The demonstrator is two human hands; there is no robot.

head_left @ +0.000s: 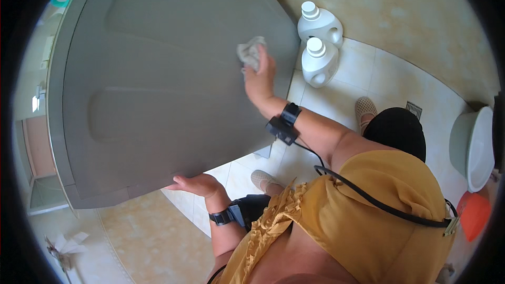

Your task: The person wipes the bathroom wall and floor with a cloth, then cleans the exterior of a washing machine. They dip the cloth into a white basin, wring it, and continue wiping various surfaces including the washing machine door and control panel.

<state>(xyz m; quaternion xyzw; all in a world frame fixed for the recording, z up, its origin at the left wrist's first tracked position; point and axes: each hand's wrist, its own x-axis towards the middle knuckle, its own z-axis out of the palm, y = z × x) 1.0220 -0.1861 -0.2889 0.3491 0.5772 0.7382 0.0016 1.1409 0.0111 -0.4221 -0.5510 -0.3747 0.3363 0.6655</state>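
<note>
A large grey metal panel [173, 73] with pressed ridges, like the side of a household appliance, fills the left and middle of the view. My right hand [260, 81] presses a crumpled whitish cloth [251, 52] against its face near the far right edge. The fingers are closed round the cloth and slightly blurred. My left hand [200, 184] holds the panel's near lower edge, its thumb lying along the edge. The other fingers are largely hidden at that edge.
Two white jugs [320, 66] with white caps stand on the tiled floor by the wall, right of the panel. A floor drain [414, 109], a pale basin [476, 150] and an orange-red object [472, 215] are at the right. My feet are on the tiles below.
</note>
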